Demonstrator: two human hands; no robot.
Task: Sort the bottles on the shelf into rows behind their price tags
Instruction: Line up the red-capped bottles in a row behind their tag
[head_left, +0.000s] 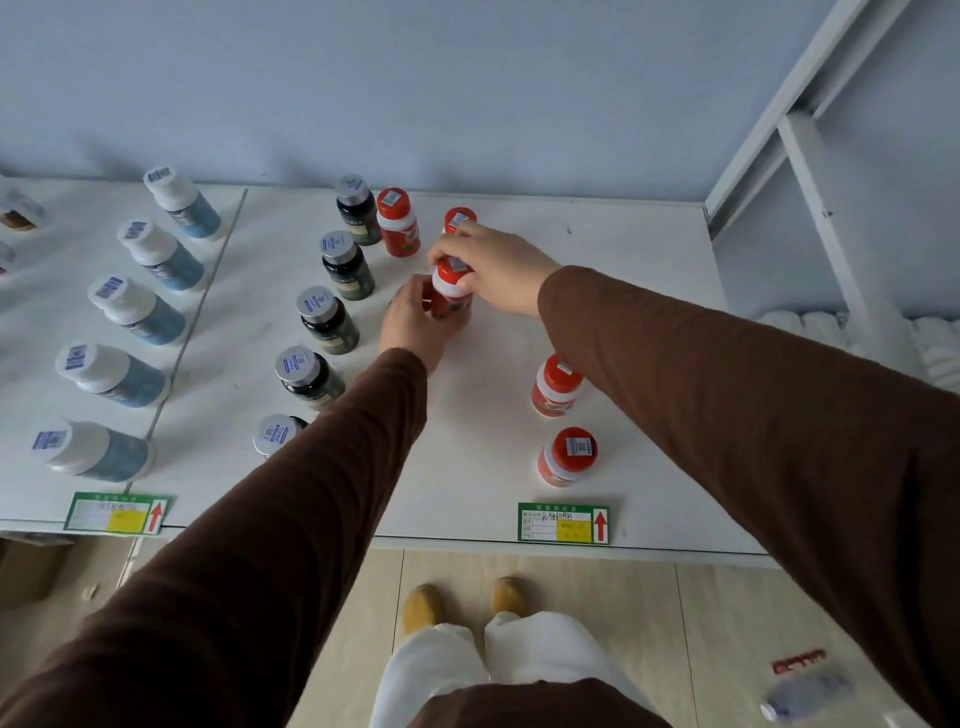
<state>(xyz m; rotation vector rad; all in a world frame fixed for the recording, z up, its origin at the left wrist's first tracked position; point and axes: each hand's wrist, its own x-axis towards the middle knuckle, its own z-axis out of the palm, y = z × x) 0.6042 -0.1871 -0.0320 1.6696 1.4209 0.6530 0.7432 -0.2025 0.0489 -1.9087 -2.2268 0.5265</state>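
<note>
A red bottle with a red cap (451, 291) stands in the middle of the white shelf (649, 332). My left hand (413, 322) wraps its body from the left, and my right hand (493, 265) pinches its cap from the right. Two more red bottles (398, 222) (459, 218) stand at the back. Another two red bottles (556, 385) (567, 456) stand in line behind the right green price tag (563, 523). Several dark green bottles with silver caps (328, 319) form a row left of my left arm.
Several blue bottles with white caps (136, 310) form a row at the left, behind another green price tag (117, 512). The shelf's white upright (826, 218) rises at the right. A plastic bottle (808, 693) lies on the floor beside my feet.
</note>
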